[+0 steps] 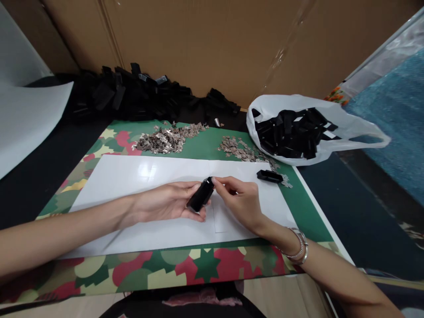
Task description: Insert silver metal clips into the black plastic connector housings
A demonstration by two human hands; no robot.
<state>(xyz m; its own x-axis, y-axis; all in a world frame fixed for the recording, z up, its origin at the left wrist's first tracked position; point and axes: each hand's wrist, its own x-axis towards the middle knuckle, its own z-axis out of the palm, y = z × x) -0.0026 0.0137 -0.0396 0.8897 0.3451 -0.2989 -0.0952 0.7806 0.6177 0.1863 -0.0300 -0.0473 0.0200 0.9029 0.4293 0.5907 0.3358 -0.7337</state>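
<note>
My left hand [179,199] grips a small black plastic casing [201,194], held tilted above a white sheet [132,225]. Thumb and fingers wrap its sides. At the casing's upper end, my right hand [240,198] pinches with thumb and forefinger; a small light spot shows there, too small to name. A second black casing [270,176], open side up, lies on the sheet's right edge. Beyond the sheet sit a heap of small shiny metal pieces [162,140] and a flatter spread of similar metal pieces [236,149].
A white plastic bag [268,104] full of black casings stands at the back right. Along the cardboard wall [198,44] lies a long pile of black parts [132,90]. A small silvery cylinder [217,122] stands behind the metal pieces. A patterned mat [205,265] lies under the sheet.
</note>
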